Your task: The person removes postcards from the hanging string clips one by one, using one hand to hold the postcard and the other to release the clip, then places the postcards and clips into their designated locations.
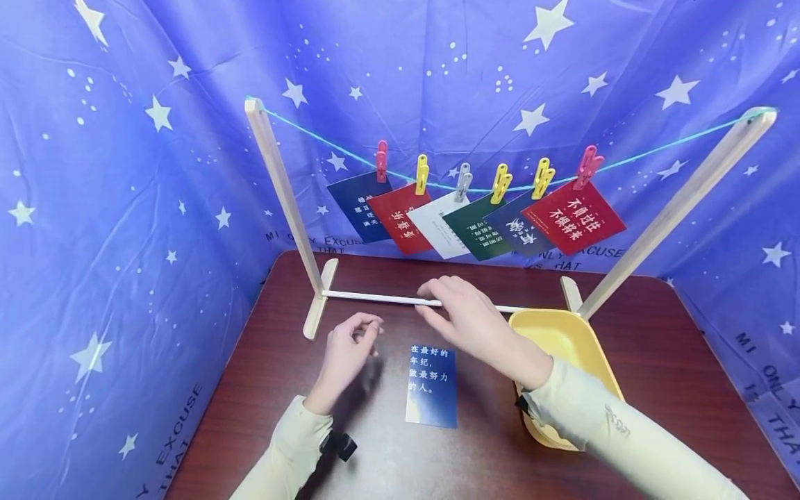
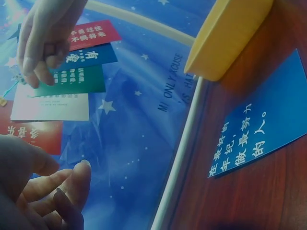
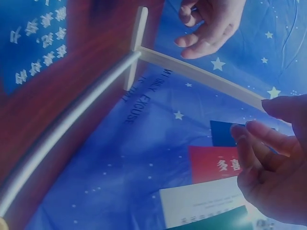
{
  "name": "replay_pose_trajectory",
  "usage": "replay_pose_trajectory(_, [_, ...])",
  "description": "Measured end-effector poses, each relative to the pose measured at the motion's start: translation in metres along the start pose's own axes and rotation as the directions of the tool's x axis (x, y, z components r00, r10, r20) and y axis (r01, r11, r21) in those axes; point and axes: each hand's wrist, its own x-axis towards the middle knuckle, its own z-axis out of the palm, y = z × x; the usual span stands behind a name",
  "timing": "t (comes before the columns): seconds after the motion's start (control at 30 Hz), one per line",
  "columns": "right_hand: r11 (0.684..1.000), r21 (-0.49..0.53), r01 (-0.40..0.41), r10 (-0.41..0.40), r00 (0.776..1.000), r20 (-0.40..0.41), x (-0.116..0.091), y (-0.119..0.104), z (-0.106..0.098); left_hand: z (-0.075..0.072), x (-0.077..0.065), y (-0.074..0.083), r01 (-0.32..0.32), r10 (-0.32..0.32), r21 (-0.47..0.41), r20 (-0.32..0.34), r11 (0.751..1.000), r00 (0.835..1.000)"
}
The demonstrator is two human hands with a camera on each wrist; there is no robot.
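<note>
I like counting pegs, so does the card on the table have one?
No, the blue card lies on the table with nothing clipped to it.
</note>
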Motion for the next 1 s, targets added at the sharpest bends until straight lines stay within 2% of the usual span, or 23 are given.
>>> replay_pose_trajectory(0.23, [0.998, -0.012, 0.056, -0.056, 0.998, 0.026, 0.013, -0.008, -0.006, -0.007, 0.004, 0.000, 0.009, -0.010, -0.044, -0.037, 0.999, 0.999])
replay_pose_trajectory(0.4, [0.992, -0.023, 0.123, -0.122, 0.992, 0.025, 0.023, -0.010, -0.012, -0.011, 0.011, 0.000, -0.011, 0.008, -0.052, -0.058, 0.999, 0.998])
replay_pose_trajectory(0.53, [0.988, -0.014, 0.156, -0.155, 0.987, 0.028, 0.030, -0.009, -0.024, -0.011, 0.016, -0.002, -0.039, 0.033, -0.109, -0.060, 0.993, 0.998])
replay_pose_trajectory(0.67, [0.983, -0.010, 0.183, -0.183, 0.983, 0.016, 0.036, -0.008, -0.035, -0.011, 0.019, -0.006, -0.048, 0.038, -0.158, -0.066, 0.986, 0.997])
replay_pose_trajectory(1.0, [0.957, -0.040, 0.286, -0.288, 0.957, -0.030, 0.051, -0.017, -0.050, -0.017, 0.030, -0.001, -0.046, 0.029, -0.175, -0.099, 0.983, 0.995])
